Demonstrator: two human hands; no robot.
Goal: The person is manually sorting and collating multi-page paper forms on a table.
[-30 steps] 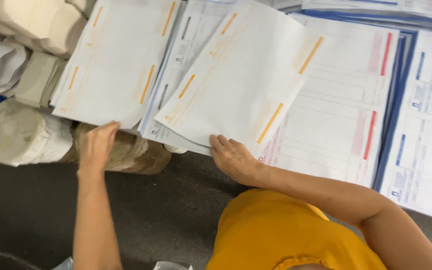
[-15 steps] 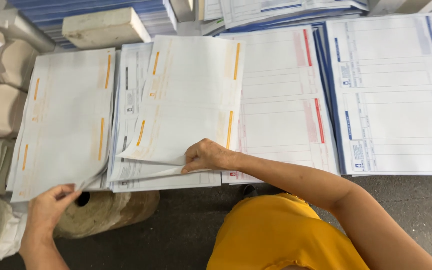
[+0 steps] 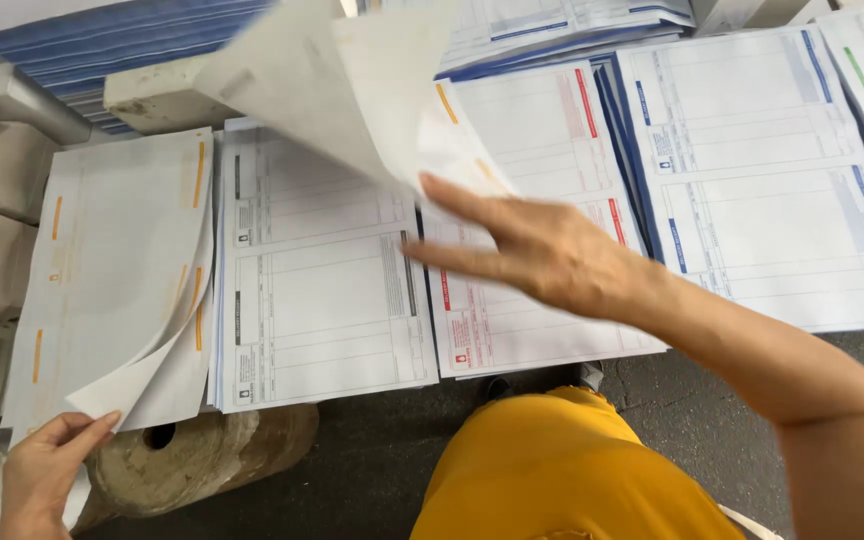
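I see the work from above, through the head camera. My right hand (image 3: 542, 255) is raised over the middle of the row, fingers spread wide and almost flat, and a loose sheet (image 3: 352, 85) rises from it toward the top of the picture. The sheet seems to rest against the fingertips; I cannot tell if the thumb pinches it from behind. My left hand (image 3: 47, 470) is low at the left edge, with thumb and fingers half closed on the lifted corner of the top sheet of the orange-marked stack (image 3: 112, 270).

Four piles lie side by side and nearly touching: the orange-marked stack at the left, then the grey-printed stack (image 3: 322, 290), then the red-marked stack (image 3: 542, 130) partly hidden under my right hand, then the blue-marked stack (image 3: 762, 170) at the right. A paper roll (image 3: 212, 455) lies on the dark floor (image 3: 372, 470) just below the left piles.

To do this step well, I think the flying sheet needs a real grip, with the thumb under and the fingers on top near one edge, because an open palm lets the paper bend and slide. I would keep it flat and low over the piles, so the air does not fold it. With the left hand I would separate only one sheet, rubbing the corner a little to be sure that two are not stuck together. The edges should stay square with the pile below.
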